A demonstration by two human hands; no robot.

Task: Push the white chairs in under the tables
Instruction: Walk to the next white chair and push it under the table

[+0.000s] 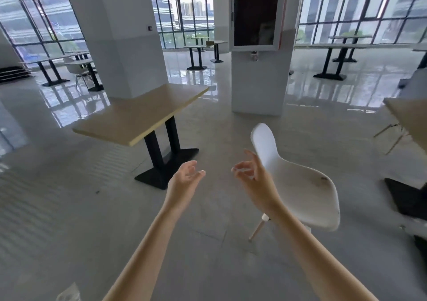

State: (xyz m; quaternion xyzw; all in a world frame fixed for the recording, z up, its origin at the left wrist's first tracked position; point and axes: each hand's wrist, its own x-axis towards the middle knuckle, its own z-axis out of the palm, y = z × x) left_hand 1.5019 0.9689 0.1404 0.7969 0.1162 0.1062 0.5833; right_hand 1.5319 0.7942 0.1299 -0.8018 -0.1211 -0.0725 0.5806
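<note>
Both your hands are up in front of you and empty: left hand (184, 176) palm up with fingers (200, 173) loosely spread, right hand (250, 176) with fingers (240, 169) curled a bit but released, grasping nothing. Right hand sits just in front of the backrest edge of the white chair (298, 185), near it, can't tell if it touches. The chair stands out on the open floor (69, 208), well apart from the nearest table (138, 118) on your left; seat faces right, toward a second table (411, 120) cut off at the right frame edge, so it looks like it belongs to one of these two, unclear which. My read: you're reaching for the top of the backrest, since that's the natural place to steer and shove a light shell chair on thin legs (257, 229). The table on the left has a black twin-post base (168, 169) with a wide foot plate; the chair legs likely need to straddle or stop short of it, so aim matters. Floor looks glossy, the chair should slide easily but could skid or twist if pushed off-centre. A white pillar (256, 86) stands behind the chair, not in the way. More tables further back by the windows, one with another white chair (76, 69) beside it. Push not yet started on this chair; task looks early or mid, can't judge more.
</note>
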